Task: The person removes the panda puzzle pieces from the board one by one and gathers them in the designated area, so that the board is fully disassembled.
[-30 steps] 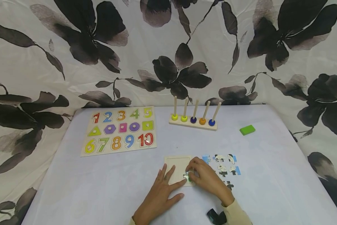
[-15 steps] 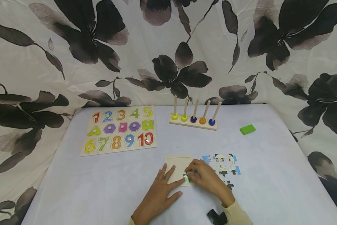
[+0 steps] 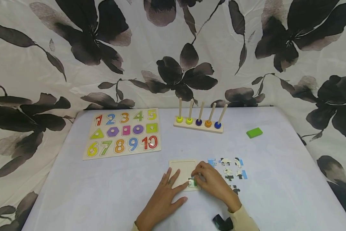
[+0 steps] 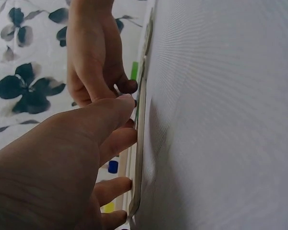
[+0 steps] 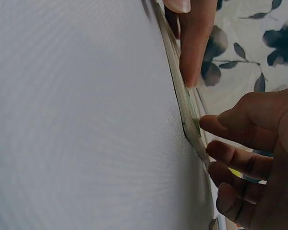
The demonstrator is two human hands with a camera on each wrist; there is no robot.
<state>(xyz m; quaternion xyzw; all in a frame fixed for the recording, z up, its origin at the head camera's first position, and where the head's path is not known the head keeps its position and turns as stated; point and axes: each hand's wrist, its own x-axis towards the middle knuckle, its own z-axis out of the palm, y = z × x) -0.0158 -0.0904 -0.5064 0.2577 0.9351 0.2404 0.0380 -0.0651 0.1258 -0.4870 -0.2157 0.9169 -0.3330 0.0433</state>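
A shallow wooden puzzle tray [image 3: 182, 165] lies flat on the white table between my hands. In its lower right corner sits a jigsaw piece [image 3: 192, 183] with green and white on it. My right hand [image 3: 214, 183] pinches this piece at its right side with thumb and forefinger. My left hand [image 3: 165, 197] rests on the tray with spread fingers, its forefinger touching the piece's left edge. In the left wrist view, the left hand's fingertips press the tray's edge [image 4: 140, 158]. The right wrist view shows a sliver of green under the right fingers; most of the piece is hidden there.
Several loose panda jigsaw pieces [image 3: 228, 174] lie right of the tray, partly behind the right hand. A number board [image 3: 103, 148], a peg stand [image 3: 194, 126] with coloured rings and a green block [image 3: 254, 132] stand farther back. A black object [image 3: 222, 223] sits by the right sleeve.
The jigsaw piece has shifted slightly and now lies squarer in the tray's corner. The right fingers have moved a little along it; the left forefinger has drawn slightly left.
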